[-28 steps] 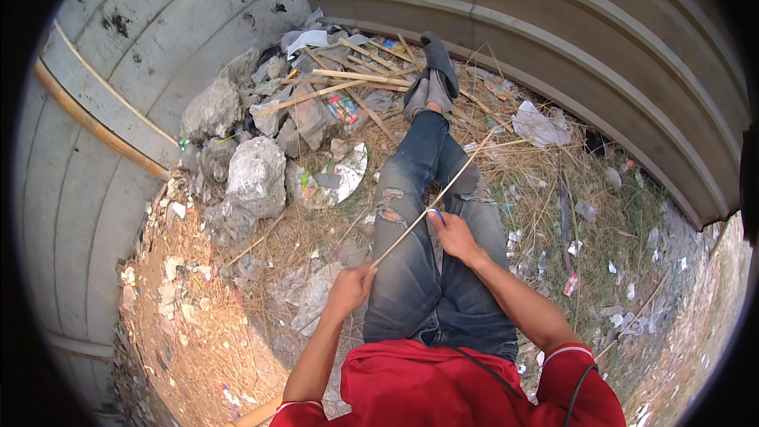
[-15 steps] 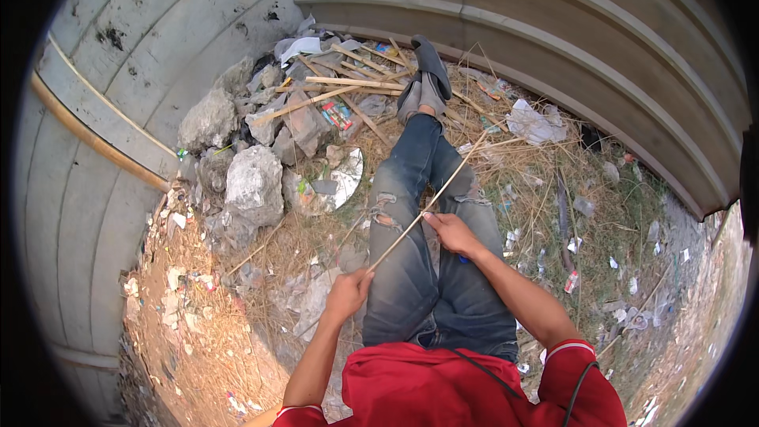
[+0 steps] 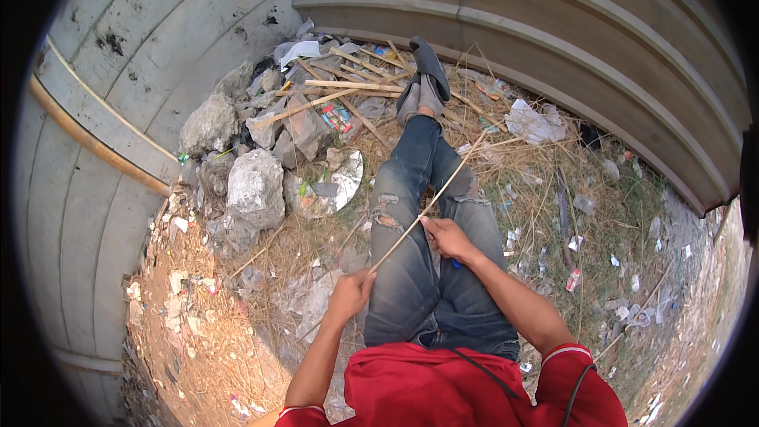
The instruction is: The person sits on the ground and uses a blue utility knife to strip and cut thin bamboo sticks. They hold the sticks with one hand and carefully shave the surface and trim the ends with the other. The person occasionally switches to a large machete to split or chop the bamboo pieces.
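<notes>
A long, thin pale stick slants across my legs in torn jeans, its far end beyond my knees. My left hand is closed around its lower part, beside my left thigh. Farther up, my right hand pinches the stick with thumb and fingers between my knees. Just under the right hand shows a small bit of blue; I cannot make out what it belongs to.
Large grey rocks lie to the left. Several wooden slats are piled near my crossed feet in dark shoes. Metal sheet walls close in the far side and left. Dry grass and scattered litter cover the ground.
My right hand has slid slightly down the stick toward my left hand. The left hand keeps its hold, and the stick stays almost in place.
</notes>
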Tool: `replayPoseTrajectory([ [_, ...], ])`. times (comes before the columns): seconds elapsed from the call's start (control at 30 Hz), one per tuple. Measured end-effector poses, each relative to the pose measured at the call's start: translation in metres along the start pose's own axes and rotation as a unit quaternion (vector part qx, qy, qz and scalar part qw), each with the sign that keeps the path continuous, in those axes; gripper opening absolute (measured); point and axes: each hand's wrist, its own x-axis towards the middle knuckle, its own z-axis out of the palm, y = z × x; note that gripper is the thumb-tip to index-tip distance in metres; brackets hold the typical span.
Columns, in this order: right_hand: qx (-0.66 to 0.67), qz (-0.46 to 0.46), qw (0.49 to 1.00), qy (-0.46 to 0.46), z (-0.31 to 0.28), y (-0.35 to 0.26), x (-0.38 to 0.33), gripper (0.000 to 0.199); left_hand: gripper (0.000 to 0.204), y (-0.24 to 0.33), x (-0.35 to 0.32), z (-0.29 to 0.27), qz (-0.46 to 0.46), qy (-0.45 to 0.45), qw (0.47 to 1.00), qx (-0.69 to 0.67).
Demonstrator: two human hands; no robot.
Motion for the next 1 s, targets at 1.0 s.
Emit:
replayPoseTrajectory([
  [1.0,0.012,0.159,0.987,-0.031,0.007,-0.025,-0.016,0.055,0.022,0.082,-0.048,0.012,0.259,0.053,0.963,-0.047],
])
